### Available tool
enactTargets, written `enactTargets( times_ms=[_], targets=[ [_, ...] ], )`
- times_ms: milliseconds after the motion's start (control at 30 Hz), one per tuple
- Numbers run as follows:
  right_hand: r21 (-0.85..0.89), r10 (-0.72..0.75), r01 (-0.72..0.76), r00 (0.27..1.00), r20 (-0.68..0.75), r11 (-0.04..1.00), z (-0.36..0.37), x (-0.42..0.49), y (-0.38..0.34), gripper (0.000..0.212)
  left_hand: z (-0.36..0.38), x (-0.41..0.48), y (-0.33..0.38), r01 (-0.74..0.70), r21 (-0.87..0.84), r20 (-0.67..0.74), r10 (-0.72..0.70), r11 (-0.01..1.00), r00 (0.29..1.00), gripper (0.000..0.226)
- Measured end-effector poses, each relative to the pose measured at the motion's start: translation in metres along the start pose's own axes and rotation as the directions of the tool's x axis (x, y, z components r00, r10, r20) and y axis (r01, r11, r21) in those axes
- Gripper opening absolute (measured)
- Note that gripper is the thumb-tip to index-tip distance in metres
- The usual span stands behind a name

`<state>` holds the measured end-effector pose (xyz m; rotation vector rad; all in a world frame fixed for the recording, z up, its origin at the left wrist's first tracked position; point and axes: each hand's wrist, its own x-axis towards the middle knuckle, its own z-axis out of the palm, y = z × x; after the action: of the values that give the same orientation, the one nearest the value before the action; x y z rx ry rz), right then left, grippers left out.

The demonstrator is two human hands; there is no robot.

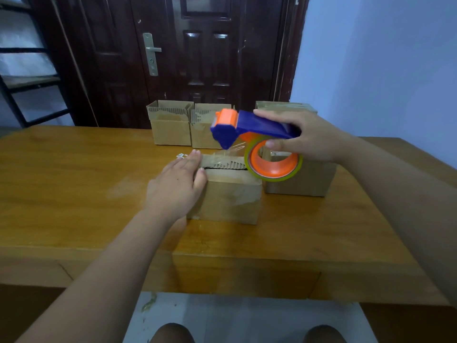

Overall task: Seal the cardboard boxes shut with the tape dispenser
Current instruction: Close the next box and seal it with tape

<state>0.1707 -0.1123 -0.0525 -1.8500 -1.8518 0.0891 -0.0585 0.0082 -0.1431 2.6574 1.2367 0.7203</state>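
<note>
Wooden desk (74, 194) before a dark door (202, 58). At frame centre, left hand (176, 186) presses flat, fingers straight, steadying the cardboard box (230, 199); right hand (309, 137) grips the tape dispenser (247, 127) just above its open seam (222, 167), apparently positioned for sealing.

A dark wooden door (197, 50) stands behind the wooden table (74, 194). A pale blue wall (383, 58) lies right; black shelving (27, 78) stands left.

Your left hand (176, 186) rests on the near box's (230, 199) left end, on the table (74, 194); your right hand (309, 137) holds the dispenser (259, 125) above it. A second box (301, 186) sits right, a row of boxes (170, 131) behind.
</note>
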Motion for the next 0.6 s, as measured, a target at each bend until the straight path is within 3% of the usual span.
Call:
enactTargets(
  times_ms=[133, 233, 333, 500, 600],
  targets=[
    [0.242, 0.054, -0.017, 0.987, -0.15, 0.97, 0.017, -0.017, 0.014, 0.066, 0.0, 0.0, 0.0, 0.013, -0.001, 0.01, -0.013, 1.0, 1.0, 0.05],
    [0.327, 0.046, 0.026, 0.976, -0.211, 0.945, 0.025, -0.022, 0.013, 0.063, 0.0, 0.001, 0.002, 0.018, 0.002, 0.013, -0.018, 1.0, 1.0, 0.05],
    [0.308, 0.029, 0.026, 0.984, -0.174, 0.951, 0.018, -0.018, 0.012, 0.06, -0.001, 0.0, 0.001, 0.023, 0.014, 0.016, -0.023, 1.0, 1.0, 0.05],
    [0.131, 0.01, -0.001, 0.997, -0.07, 0.991, 0.01, -0.02, 0.028, 0.058, -0.001, 0.0, 0.002, 0.019, 0.026, 0.022, -0.019, 0.999, 1.0, 0.05],
    [0.154, 0.044, -0.038, 0.998, -0.041, 0.987, 0.017, -0.033, 0.035, 0.061, -0.002, -0.001, 0.003, 0.021, 0.017, 0.019, -0.021, 1.0, 1.0, 0.049]
  ],
)
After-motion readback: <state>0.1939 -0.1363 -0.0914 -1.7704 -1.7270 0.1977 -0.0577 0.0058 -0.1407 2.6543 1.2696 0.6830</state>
